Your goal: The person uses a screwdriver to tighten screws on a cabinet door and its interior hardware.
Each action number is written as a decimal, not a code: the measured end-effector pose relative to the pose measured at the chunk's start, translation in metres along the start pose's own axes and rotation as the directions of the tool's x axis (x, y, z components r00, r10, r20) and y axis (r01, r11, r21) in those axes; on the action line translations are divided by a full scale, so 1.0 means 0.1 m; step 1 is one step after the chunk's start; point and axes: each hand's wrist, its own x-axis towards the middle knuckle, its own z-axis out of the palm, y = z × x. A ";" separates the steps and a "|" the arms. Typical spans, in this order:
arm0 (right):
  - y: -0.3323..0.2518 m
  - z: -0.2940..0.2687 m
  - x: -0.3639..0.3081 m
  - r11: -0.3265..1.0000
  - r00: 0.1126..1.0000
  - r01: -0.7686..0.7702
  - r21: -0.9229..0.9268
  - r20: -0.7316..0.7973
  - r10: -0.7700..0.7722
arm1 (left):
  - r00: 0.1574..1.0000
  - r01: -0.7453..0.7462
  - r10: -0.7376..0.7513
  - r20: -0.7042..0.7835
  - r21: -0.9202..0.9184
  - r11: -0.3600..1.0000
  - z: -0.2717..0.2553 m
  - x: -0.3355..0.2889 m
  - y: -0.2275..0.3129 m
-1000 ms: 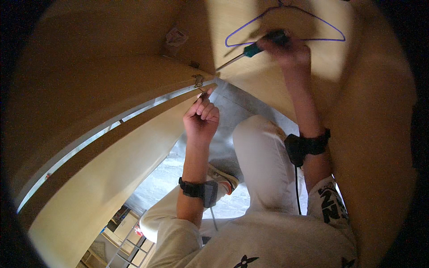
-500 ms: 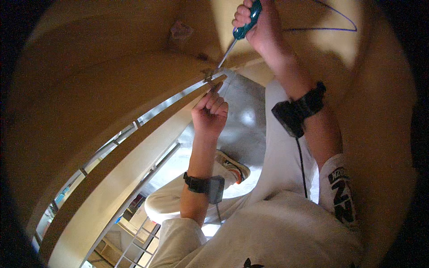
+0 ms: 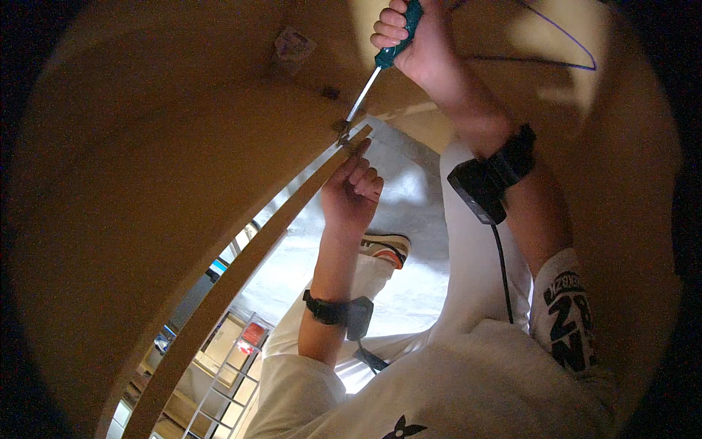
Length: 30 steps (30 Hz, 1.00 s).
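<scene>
A screwdriver (image 3: 401, 35) with a teal handle and bright metal shaft is wrapped in the fingers of my right hand (image 3: 420, 47). Its shaft slants down to the left, and the tip meets a small metal hinge (image 3: 342, 130) at the cabinet's inner edge. Just below that hinge, my left hand (image 3: 353, 189) has curled fingers and a raised index finger against the end of a wooden door panel (image 3: 252, 271). The panel is seen nearly edge-on, with a narrow gap beside the cabinet wall (image 3: 183, 161). The screw head is too small to make out.
Cabinet walls surround my arms closely. A purple cable (image 3: 559, 64) hangs at the upper right, and a paper label (image 3: 295, 45) sits on the far wall. Black straps with boxes (image 3: 479, 186) circle both wrists. Beyond the panel are a metal ladder (image 3: 219, 402) and grey floor (image 3: 409, 190).
The door panel has turned, so its pale face no longer shows and the gap looks wider toward the bottom. My right hand and screwdriver shifted slightly left; my left hand moved slightly right.
</scene>
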 end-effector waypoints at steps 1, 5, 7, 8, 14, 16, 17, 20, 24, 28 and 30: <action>0.00 -0.07 0.06 0.998 0.998 -0.005 0.055 0.061 0.001 | 0.999 -0.015 0.015 0.038 -0.008 1.000 -0.02 0.02 -0.02; 0.04 -0.30 0.09 0.991 0.974 0.043 0.126 0.214 -0.070 | 0.998 -0.055 0.054 0.035 0.012 0.998 -0.02 0.04 -0.12; 0.06 -0.40 0.14 0.991 0.930 0.052 0.124 0.355 -0.094 | 0.998 -0.044 0.044 0.035 0.023 0.999 0.02 0.10 -0.19; 0.07 -0.39 0.15 0.986 0.914 0.167 -0.018 0.377 -0.148 | 0.998 -0.030 0.029 0.048 0.022 0.999 0.02 0.13 -0.19; 0.11 -0.23 0.11 0.997 0.944 0.059 0.058 0.320 -0.075 | 0.998 -0.023 0.018 0.065 0.072 0.997 0.07 0.28 -0.27; 0.14 -0.18 0.10 0.996 0.983 0.049 0.070 0.172 -0.060 | 0.997 -0.015 0.011 0.072 0.058 0.998 0.08 0.30 -0.29; 0.12 -0.20 0.11 0.996 0.984 0.048 0.069 0.169 -0.059 | 0.997 -0.014 0.010 0.077 0.057 0.998 0.08 0.32 -0.31; 0.05 -0.25 0.17 0.997 0.991 -0.039 0.066 0.129 0.030 | 0.998 -0.018 0.014 0.066 0.063 0.998 0.10 0.34 -0.33; 0.03 -0.32 0.22 0.999 0.998 0.030 -0.024 -0.050 -0.031 | 0.999 -0.033 0.030 0.038 0.092 0.995 0.02 0.37 -0.30; 0.05 -0.46 0.30 0.999 0.999 -0.017 -0.027 -0.032 0.016 | 0.998 -0.050 0.044 0.041 0.139 0.989 -0.06 0.42 -0.28; 0.07 -0.47 0.32 0.999 0.999 -0.034 -0.026 -0.044 0.033 | 0.999 -0.040 0.037 0.029 0.115 0.993 -0.05 0.43 -0.27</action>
